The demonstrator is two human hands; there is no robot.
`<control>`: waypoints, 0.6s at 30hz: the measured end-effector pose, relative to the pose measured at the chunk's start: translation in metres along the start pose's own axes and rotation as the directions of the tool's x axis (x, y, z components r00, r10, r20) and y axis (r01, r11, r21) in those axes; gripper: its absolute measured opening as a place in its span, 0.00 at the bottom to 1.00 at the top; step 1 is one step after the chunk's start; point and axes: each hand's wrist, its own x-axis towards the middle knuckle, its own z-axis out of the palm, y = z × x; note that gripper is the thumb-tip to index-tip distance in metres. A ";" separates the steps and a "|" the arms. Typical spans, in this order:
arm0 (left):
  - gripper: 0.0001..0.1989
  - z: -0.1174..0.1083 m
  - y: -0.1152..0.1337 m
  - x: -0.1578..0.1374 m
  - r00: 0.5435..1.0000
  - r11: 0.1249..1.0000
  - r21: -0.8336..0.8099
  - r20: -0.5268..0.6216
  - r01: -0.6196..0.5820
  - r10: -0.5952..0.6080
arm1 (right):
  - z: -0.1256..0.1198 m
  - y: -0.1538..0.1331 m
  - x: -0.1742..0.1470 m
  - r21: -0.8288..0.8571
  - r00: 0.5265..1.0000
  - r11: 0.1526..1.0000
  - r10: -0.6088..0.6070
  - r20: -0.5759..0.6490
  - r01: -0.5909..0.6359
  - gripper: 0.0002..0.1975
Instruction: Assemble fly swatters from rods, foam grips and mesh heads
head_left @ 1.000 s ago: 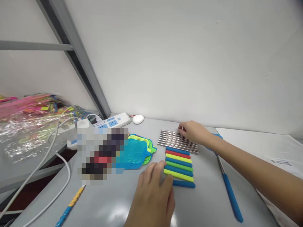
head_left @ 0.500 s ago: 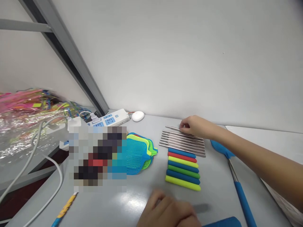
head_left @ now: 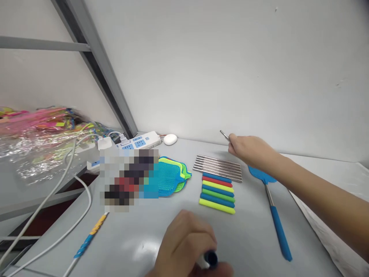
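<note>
Metal rod (head_left: 224, 135): from my remote station I see it grasped in the right hand (head_left: 248, 149), one end projecting past the fingertips, before the wall (head_left: 201, 77). The left hand (head_left: 187, 240) is closed around a blue tube (head_left: 211, 258), low in my view, with the tube's open end exposed. Between the hands I note two groups on the table (head_left: 253, 238): a row of metal rods (head_left: 217, 168) and, on the near side, seven coloured handles (head_left: 217, 193) lying side by side. A stack of swatter heads (head_left: 168, 177) lies to the left of both groups; a blue swatter (head_left: 275, 217) lies to their right.
</note>
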 end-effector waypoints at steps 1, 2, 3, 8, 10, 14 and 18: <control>0.07 0.000 -0.001 0.000 1.000 1.000 -0.004 0.011 -0.012 0.012 | -0.011 -0.002 -0.011 0.009 0.998 1.000 0.016 -0.058 -0.015 0.11; 0.08 0.000 -0.001 0.001 1.000 1.000 -0.002 0.017 -0.019 0.019 | -0.022 -0.006 -0.023 0.051 0.990 0.998 0.037 -0.137 -0.030 0.13; 0.07 0.001 -0.001 0.001 1.000 1.000 0.006 0.022 -0.018 0.018 | -0.034 -0.010 -0.037 0.141 0.974 0.989 0.070 -0.216 -0.039 0.15; 0.05 0.008 0.001 -0.002 0.992 0.997 0.064 0.116 0.043 -0.050 | -0.080 -0.044 -0.116 0.670 0.885 0.711 0.150 -0.440 0.212 0.18; 0.04 0.010 0.002 -0.003 0.987 0.995 0.090 0.147 0.048 -0.061 | -0.087 -0.059 -0.143 0.711 0.866 0.631 0.121 -0.485 0.310 0.16; 0.03 0.010 0.004 -0.005 0.984 0.989 0.136 0.155 0.062 -0.083 | -0.085 -0.077 -0.170 0.732 0.865 0.574 0.077 -0.495 0.368 0.13; 0.06 0.007 0.006 -0.006 0.979 0.986 0.127 0.162 0.105 -0.125 | -0.077 -0.086 -0.169 0.782 0.919 0.534 0.024 -0.393 0.321 0.12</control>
